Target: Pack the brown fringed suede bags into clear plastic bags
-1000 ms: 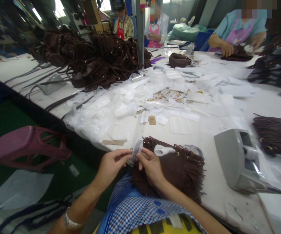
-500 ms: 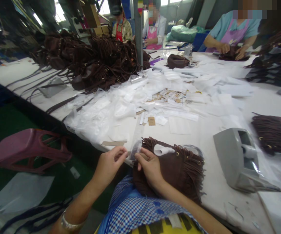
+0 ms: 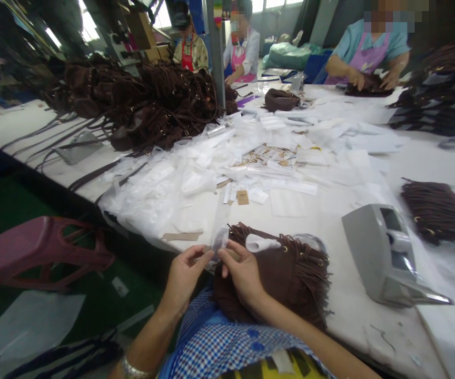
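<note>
A dark brown fringed handbag (image 3: 275, 279) leans at the table's front edge, against my apron. A white paper roll (image 3: 262, 242) lies on its upper part. My right hand (image 3: 243, 268) is over the bag's left side, with thumb and fingers pinched on a crumpled piece of clear plastic film (image 3: 220, 239). Close by on the left, my left hand (image 3: 188, 273) is closed in a pinch at the film's edge. A small greyish bit shows at its fingertips, too small to name. The fingertips of both hands nearly meet.
A grey tape dispenser (image 3: 381, 258) stands at right, near another fringed bag (image 3: 441, 213). White wrapping sheets (image 3: 196, 168) cover mid-table, with a brown tag (image 3: 242, 197). Brown bags (image 3: 140, 100) are heaped at back left. A stool (image 3: 46, 252) stands left. Co-workers (image 3: 369, 52) work opposite.
My left hand has moved right, closing the gap to the plastic film and my right hand. The right hand keeps its pinch. The whole view has shifted slightly.
</note>
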`<state>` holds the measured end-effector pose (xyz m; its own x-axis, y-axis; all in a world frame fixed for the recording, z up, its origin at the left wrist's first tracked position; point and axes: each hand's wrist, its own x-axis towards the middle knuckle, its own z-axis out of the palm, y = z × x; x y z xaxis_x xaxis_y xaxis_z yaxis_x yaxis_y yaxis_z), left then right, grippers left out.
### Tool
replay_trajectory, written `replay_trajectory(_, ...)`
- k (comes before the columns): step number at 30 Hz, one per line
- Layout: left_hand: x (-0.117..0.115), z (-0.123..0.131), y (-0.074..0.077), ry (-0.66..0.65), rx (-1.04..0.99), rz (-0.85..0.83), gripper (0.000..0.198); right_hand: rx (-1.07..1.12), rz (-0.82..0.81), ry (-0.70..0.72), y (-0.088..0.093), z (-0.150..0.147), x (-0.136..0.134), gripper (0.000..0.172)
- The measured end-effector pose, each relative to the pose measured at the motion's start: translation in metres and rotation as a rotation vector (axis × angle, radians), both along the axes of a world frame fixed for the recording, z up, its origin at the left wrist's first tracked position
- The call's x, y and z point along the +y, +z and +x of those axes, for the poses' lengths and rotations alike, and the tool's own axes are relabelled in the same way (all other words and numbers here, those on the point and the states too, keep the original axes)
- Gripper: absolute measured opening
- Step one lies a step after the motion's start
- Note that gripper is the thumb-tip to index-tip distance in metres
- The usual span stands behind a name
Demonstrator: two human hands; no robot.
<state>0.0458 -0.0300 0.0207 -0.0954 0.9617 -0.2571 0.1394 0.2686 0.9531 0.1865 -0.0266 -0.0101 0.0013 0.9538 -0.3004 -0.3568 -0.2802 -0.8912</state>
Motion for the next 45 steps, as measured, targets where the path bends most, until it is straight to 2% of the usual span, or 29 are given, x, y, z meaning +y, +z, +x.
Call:
replay_trajectory(5, 0.001, 0.004, -0.007, 0.032, 0.113, 0.085, 0.035, -0.038, -0.01, 0.003, 0.0, -0.003, 0.002, 0.052)
replay_trajectory(8, 0.002, 0.0, -0.011, 0.046, 0.185, 0.109, 0.034, -0.126, 0.026, 0.029, 0.005, -0.002, 0.003, 0.044)
replay_trajectory(13, 0.001, -0.006, -0.014, 0.033, 0.173, 0.112, 0.03, -0.378, 0.225, 0.071, 0.014, 0.006, 0.005, 0.022)
replay_trajectory(16, 0.001, -0.009, -0.015, 0.052, 0.128, 0.115, 0.031, -0.492, 0.326, 0.118, 0.014, 0.011, 0.007, 0.019)
replay_trajectory(19, 0.004, -0.012, -0.015, 0.068, 0.05, 0.107, 0.036, -0.365, 0.259, 0.123, 0.013, 0.015, 0.01, 0.023)
replay_trajectory(24, 0.011, -0.018, -0.014, 0.035, -0.094, 0.048, 0.042, 0.172, -0.114, 0.201, 0.018, 0.027, 0.013, 0.042)
replay_trajectory(26, 0.013, -0.021, -0.013, 0.031, -0.114, 0.053, 0.041, 0.329, -0.217, 0.226, 0.02, 0.031, 0.012, 0.047)
replay_trajectory(28, 0.013, -0.022, -0.013, 0.019, -0.126, 0.051, 0.041, 0.415, -0.273, 0.248, 0.019, 0.034, 0.012, 0.045)
replay_trajectory(31, 0.013, -0.022, -0.012, -0.001, -0.125, 0.043, 0.04, 0.396, -0.272, 0.238, 0.017, 0.032, 0.011, 0.038)
replay_trajectory(39, 0.01, -0.017, -0.01, -0.046, -0.025, 0.151, 0.028, 0.19, -0.131, 0.128, 0.021, 0.009, 0.006, 0.041)
replay_trajectory(45, 0.004, -0.014, -0.009, -0.057, 0.006, 0.177, 0.023, 0.032, -0.053, 0.113, 0.015, 0.001, 0.004, 0.041)
